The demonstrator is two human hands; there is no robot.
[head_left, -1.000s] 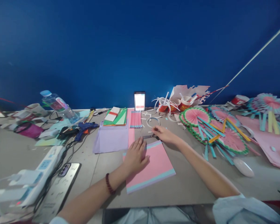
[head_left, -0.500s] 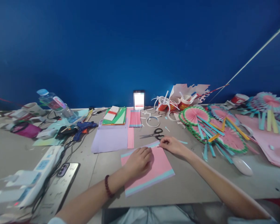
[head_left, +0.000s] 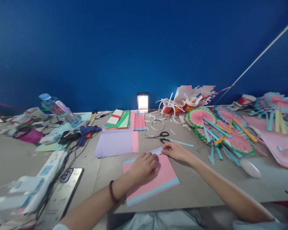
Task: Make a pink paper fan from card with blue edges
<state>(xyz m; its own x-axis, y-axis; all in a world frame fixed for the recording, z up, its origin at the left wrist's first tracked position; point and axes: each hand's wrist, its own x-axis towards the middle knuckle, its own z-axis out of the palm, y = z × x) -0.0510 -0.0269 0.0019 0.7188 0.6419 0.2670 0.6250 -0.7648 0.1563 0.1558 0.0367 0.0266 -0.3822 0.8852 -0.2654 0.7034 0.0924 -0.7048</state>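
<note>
A pink paper sheet [head_left: 155, 182] with light blue and lilac bands along two opposite edges lies tilted in front of me. My left hand [head_left: 145, 164] rests on its upper middle, fingers curled down and their tips hidden. At the sheet's far right corner, my right hand [head_left: 173, 150] is closed in a pinch at the blue-banded edge. Just beyond it lie scissors [head_left: 161, 136] with black handles, blades pointing left. A thin light blue paper strip [head_left: 183, 143] extends to the right behind my right hand.
Lilac paper [head_left: 113, 142], green sheets [head_left: 123, 119] and pink-blue rolled sticks [head_left: 139, 122] lie farther back. Pleated watermelon-coloured fans [head_left: 201, 118] are on the right. A phone [head_left: 69, 188], power strip [head_left: 42, 179], blue glue gun [head_left: 82, 134] and bottle [head_left: 59, 108] occupy the left.
The sheet has shifted slightly left and toward me. My right hand has moved a little left and down along with its edge, exposing more of the blue strip.
</note>
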